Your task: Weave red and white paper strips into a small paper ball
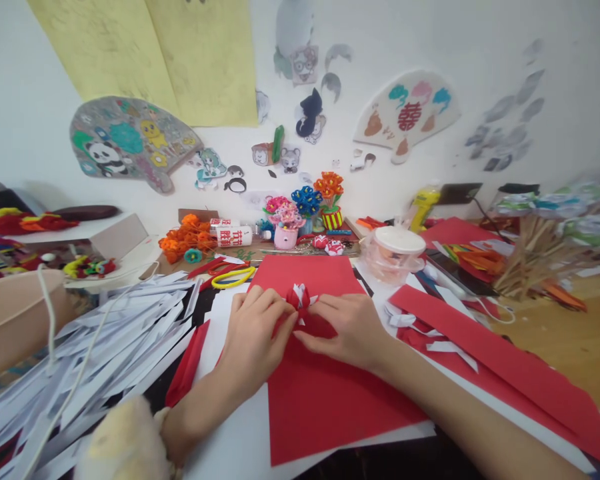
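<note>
Over a large red paper sheet (325, 420), a small knot-like piece woven from red and white paper strips (300, 297) sits between my hands. My left hand (260, 327) pinches its left lower side with thumb and forefinger. From the right, my right hand (347, 327) has its fingers bent at the piece's edge, the fingertips gripping it while the thumb stays lower, near the sheet. The fingers hide part of the woven piece. White paper (210, 427) lies underneath the red sheet.
White paper strips (120, 347) are heaped at left beside a beige bin (20, 320). Red paper (485, 360) and a lidded plastic tub (395, 250) are at right. Behind stand small flower pots (286, 237), a bottle (235, 235) and yellow-handled scissors (233, 277).
</note>
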Tool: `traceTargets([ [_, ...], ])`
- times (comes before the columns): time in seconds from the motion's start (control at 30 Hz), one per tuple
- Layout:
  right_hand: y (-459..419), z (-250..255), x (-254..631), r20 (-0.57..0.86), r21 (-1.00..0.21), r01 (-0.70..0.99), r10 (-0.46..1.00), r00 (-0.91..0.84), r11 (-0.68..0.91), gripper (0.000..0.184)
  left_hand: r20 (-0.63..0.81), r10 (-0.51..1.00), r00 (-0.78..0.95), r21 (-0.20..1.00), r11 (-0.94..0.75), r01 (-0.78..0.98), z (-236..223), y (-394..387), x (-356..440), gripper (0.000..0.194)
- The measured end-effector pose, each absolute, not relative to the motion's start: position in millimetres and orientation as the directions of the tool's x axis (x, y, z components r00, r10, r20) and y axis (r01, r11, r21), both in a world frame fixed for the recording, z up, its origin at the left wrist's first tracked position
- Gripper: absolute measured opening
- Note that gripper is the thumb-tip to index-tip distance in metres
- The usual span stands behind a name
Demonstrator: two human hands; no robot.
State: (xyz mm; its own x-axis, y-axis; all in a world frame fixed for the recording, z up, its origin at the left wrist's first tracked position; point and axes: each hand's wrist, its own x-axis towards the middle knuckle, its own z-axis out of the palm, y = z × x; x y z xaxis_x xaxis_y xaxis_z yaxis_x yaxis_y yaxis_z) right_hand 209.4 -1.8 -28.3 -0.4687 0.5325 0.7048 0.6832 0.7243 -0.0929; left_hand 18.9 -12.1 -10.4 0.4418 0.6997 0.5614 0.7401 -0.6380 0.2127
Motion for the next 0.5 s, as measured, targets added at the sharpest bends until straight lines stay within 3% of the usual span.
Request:
traceTargets([
  [0.1, -1.6, -29.0, 209.4, 0.717, -0.042, 0.702, 0.511, -0.474, 0.711, 0.034, 0.603, 0.672, 0.429, 0.209, -0.652, 0.729, -10.0, -12.4, 18.0, 0.013],
  [0.33, -4.0, -26.6, 208.9, 0.704, -0.065, 0.713, 0.538, -0.463, 0.698, 0.032, 0.695, 0.589, 0.413, 0.159, -0.685, 0.711, -8.6, -14.8, 19.7, 0.012],
  [0.4, -4.0, -26.2, 208.1, 0.654, -0.152, 0.695, 0.598, -0.463, 0.703, 0.025, 0.715, 0.58, 0.39, 0.164, -0.682, 0.713, -5.6, -14.2, 18.7, 0.013],
  [0.5, -1.3, -25.2, 207.6, 0.558, -0.377, 0.679, 0.74, -0.377, 0.63, 0.017, 0.772, 0.592, 0.233, 0.248, -0.618, 0.746, 2.1, -10.2, 13.5, 0.018],
])
